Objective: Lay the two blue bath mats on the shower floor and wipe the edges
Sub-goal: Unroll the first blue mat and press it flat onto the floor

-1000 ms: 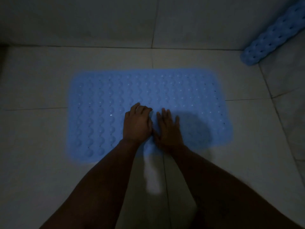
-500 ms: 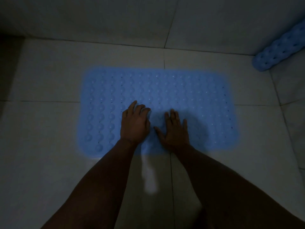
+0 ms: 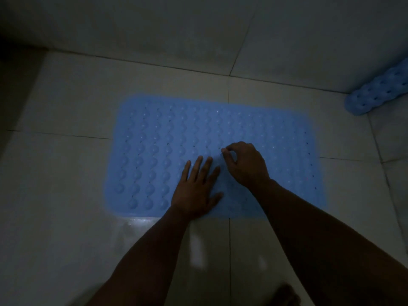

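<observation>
Pressing the flat blue bath mat (image 3: pixel 212 155) down onto the shower floor (image 3: pixel 66 173), near the back wall (image 3: pixel 154 29). Left hand (image 3: pixel 196 191) spread wide, fingers straight, palm flat on the mat close to its front edge. Right hand (image 3: pixel 245 164) just beside it, fingers curled, thumb and first finger pinched together on the mat's bumpy top; hard to tell in this dim light if a bit of mat sits in that pinch. Best to push from the middle out to the sides, so the bumps stick and no air stays under. Keep the weight slow and even. Second blue mat (image 3: pixel 379 93) rolled up in the far right corner, well apart, not yet laid. Edges not wiped yet.
</observation>
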{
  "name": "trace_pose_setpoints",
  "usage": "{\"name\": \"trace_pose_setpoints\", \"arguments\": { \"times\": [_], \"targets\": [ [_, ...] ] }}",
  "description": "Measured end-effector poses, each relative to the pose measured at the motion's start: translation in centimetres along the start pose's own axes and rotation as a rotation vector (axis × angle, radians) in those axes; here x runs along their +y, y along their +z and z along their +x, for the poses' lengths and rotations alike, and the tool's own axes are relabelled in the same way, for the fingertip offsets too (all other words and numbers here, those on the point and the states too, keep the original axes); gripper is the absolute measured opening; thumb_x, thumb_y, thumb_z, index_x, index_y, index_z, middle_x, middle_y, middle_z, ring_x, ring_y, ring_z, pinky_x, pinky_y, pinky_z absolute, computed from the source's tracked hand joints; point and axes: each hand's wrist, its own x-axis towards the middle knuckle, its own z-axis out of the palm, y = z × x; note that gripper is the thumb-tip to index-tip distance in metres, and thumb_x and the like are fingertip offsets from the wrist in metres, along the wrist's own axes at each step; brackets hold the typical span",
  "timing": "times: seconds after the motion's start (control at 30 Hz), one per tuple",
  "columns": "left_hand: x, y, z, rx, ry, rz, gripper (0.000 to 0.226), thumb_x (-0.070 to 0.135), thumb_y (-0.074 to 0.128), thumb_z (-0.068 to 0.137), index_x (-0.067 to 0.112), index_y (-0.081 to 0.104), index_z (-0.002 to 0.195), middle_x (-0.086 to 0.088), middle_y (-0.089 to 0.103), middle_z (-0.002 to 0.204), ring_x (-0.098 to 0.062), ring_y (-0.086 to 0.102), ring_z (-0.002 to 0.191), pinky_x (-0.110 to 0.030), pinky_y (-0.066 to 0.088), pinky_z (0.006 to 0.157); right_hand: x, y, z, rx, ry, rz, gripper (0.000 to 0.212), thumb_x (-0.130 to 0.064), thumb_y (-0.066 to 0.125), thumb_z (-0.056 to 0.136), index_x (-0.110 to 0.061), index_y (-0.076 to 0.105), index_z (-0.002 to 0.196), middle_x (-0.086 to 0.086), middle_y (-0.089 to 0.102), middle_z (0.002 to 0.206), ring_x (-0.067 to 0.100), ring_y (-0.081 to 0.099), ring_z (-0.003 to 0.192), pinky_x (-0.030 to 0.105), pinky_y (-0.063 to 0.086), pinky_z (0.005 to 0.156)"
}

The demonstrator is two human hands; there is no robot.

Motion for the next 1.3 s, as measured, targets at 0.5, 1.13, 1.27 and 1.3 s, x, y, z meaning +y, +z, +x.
{"name": "trace_pose_setpoints", "arguments": {
  "times": [0.5, 1.13, 1.27, 1.3],
  "targets": [
    [-0.1, -1.0, 0.2, -0.099, -0.012, -0.106, 0.077, 0.062, 0.035, 0.094, 0.025, 0.026, 0.161, -0.007, 0.010, 0.171, -0.033, 0.002, 0.158, -0.060, 0.006, 0.124, 0.8, 0.4, 1.9, -0.024, -0.093, 0.118, 0.040, -0.049, 0.045, 0.098, -0.018, 0.070, 0.100, 0.002, 0.069, 0.101, 0.024, 0.060, 0.099, 0.042, 0.051, 0.085],
    [-11.5, -8.9, -5.5, 0.160, -0.467, -0.042, 0.056, 0.035, 0.030, 0.090, 0.015, 0.063, 0.131, -0.010, 0.060, 0.139, -0.037, 0.041, 0.142, -0.054, 0.042, 0.104, -15.3, 11.8, -7.5, -0.180, -0.149, -0.194, 0.080, -0.059, 0.027, 0.099, -0.008, 0.016, 0.159, 0.020, 0.005, 0.167, 0.037, -0.001, 0.155, 0.065, 0.004, 0.120],
    [-12.3, -8.5, -6.0, 0.136, -0.470, -0.039, 0.054, 0.034, 0.034, 0.090, 0.017, 0.060, 0.134, -0.008, 0.055, 0.145, -0.034, 0.035, 0.147, -0.053, 0.040, 0.106, -15.3, 11.6, -7.3, -0.164, -0.136, -0.181, 0.080, -0.062, 0.024, 0.099, -0.008, 0.020, 0.159, 0.015, 0.006, 0.168, 0.034, -0.003, 0.156, 0.065, 0.007, 0.119],
    [-12.5, -8.3, -6.3, 0.127, -0.473, -0.038, 0.053, 0.034, 0.035, 0.090, 0.017, 0.059, 0.135, -0.009, 0.054, 0.146, -0.034, 0.034, 0.148, -0.053, 0.039, 0.107, -15.5, 11.6, -7.4, -0.176, -0.139, -0.180, 0.081, -0.062, 0.025, 0.098, -0.008, 0.021, 0.159, 0.013, 0.006, 0.168, 0.033, -0.003, 0.156, 0.065, 0.007, 0.119]
  ]
}}
